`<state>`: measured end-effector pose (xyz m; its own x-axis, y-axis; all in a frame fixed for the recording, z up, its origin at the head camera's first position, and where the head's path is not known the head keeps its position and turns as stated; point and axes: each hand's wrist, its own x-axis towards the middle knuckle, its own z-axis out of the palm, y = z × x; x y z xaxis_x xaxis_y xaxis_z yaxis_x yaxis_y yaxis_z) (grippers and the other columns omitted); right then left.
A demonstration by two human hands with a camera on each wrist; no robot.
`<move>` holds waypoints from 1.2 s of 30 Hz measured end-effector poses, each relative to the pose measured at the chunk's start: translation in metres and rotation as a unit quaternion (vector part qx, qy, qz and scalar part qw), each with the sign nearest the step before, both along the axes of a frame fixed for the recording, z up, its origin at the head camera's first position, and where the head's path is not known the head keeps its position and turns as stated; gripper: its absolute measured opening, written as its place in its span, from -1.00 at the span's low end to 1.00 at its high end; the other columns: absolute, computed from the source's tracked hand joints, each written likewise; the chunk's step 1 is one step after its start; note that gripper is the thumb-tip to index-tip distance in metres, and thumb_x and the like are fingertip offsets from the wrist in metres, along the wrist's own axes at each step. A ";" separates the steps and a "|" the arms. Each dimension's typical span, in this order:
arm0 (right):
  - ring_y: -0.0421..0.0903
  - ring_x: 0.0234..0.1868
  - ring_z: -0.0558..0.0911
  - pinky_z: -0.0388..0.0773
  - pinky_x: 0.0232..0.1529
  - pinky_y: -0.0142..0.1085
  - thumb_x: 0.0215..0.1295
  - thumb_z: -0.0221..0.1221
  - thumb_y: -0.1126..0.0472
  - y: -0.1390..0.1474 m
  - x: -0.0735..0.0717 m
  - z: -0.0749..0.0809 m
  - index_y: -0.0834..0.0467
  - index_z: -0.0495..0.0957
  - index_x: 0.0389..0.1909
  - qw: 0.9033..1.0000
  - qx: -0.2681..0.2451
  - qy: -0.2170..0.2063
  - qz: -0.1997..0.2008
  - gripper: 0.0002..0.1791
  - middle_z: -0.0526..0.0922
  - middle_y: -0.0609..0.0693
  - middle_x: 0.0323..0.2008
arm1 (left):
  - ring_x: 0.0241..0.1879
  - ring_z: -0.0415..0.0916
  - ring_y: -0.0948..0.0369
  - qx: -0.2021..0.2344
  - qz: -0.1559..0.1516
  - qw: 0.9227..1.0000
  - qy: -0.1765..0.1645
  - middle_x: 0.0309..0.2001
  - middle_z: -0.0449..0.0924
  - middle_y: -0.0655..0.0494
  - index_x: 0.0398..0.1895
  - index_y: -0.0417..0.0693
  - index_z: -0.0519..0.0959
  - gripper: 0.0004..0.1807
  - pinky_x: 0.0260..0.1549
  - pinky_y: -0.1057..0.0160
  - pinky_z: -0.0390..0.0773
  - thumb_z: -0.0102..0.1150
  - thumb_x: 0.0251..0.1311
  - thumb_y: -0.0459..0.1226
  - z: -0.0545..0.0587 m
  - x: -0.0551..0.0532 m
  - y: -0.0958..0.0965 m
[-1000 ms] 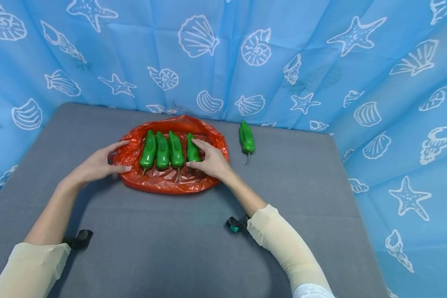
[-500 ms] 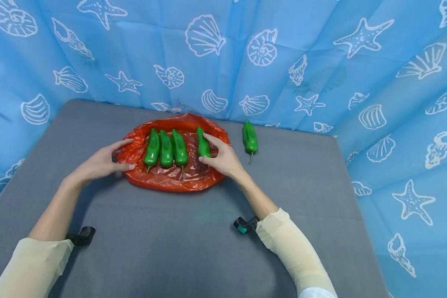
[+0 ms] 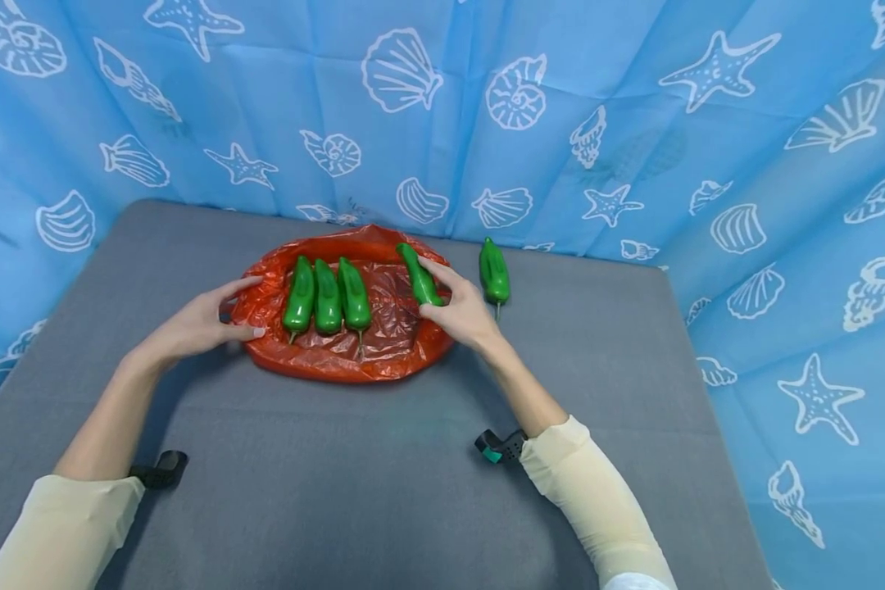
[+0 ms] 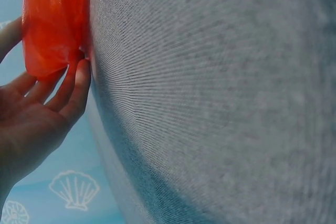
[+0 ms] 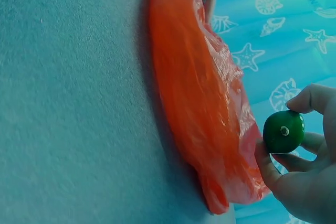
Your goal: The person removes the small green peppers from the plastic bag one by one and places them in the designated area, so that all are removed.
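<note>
A red plastic bag point(image 3: 317, 369) lies with its mouth spread wide on the table, and three green peppers point(image 3: 329, 299) rest side by side in its left half. My left hand point(image 3: 205, 319) holds the bag's left end, thumb and fingers spread around it; in the left wrist view the fingertips point(image 4: 81, 74) are against the red plastic. My right hand point(image 3: 466, 311) pinches another green pepper point(image 3: 422, 279) between thumb and fingers, over the bag's right end. The right wrist view shows this pepper's round stem end point(image 5: 283, 132), raised above the bag's rim.
One more green pepper point(image 3: 495, 274) lies on the grey table point(image 3: 383, 483) right of the bag, stem toward me. A blue curtain point(image 3: 612, 98) with white shells and starfish hangs behind the table and along its right side.
My right hand has carried its pepper from beside the other three toward the bag's right rim, and the pepper now tilts. My left hand stays at the bag's left end.
</note>
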<state>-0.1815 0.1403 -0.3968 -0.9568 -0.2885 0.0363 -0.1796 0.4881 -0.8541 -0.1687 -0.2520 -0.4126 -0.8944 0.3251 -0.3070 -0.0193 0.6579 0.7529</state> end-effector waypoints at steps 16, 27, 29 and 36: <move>0.22 0.26 0.46 0.44 0.26 0.02 0.31 0.22 0.39 0.025 -0.001 0.013 0.15 0.23 0.49 0.997 -0.061 -0.033 -0.016 -0.27 0.21 0.15 0.48 | 0.35 0.07 -0.39 -0.007 -0.005 1.000 -0.005 0.48 -0.08 -0.46 0.61 0.00 -0.11 0.03 0.18 -0.45 0.21 0.31 0.25 -0.04 0.000 -0.002 -0.003; 0.10 0.24 0.48 0.44 0.26 -0.03 0.33 0.27 0.18 0.051 -0.008 0.002 -0.02 0.30 0.47 0.997 -0.052 -0.009 -0.048 -0.31 0.27 0.01 0.47 | 0.40 -0.07 -0.43 -0.001 -0.014 1.000 -0.003 0.50 -0.13 -0.45 0.61 0.00 -0.11 0.03 0.22 -0.49 0.09 0.32 0.24 -0.04 0.001 -0.005 -0.003; 0.11 0.23 0.49 0.48 0.22 -0.02 0.34 0.28 0.15 0.056 -0.008 0.002 -0.04 0.30 0.47 0.997 -0.052 -0.010 -0.055 -0.31 0.28 0.00 0.47 | 0.40 -0.07 -0.44 -0.004 -0.013 1.000 -0.004 0.50 -0.13 -0.46 0.61 -0.01 -0.10 0.03 0.22 -0.49 0.09 0.32 0.23 -0.04 0.001 -0.006 -0.003; 0.11 0.24 0.48 0.50 0.19 -0.01 0.34 0.27 0.15 0.073 -0.006 0.007 -0.02 0.30 0.47 0.996 -0.041 -0.017 -0.072 -0.31 0.26 0.03 0.47 | 0.40 -0.04 -0.42 -0.005 -0.015 1.000 -0.004 0.50 -0.11 -0.46 0.61 -0.04 -0.10 0.03 0.23 -0.48 0.10 0.32 0.24 -0.05 -0.001 -0.005 -0.003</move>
<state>-0.1874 0.2131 -0.3895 -0.9893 -0.1446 0.0209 -0.0826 0.4351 -0.8966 -0.1741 -0.2554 -0.4137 -0.8818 0.3488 -0.3176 -0.0059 0.6650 0.7468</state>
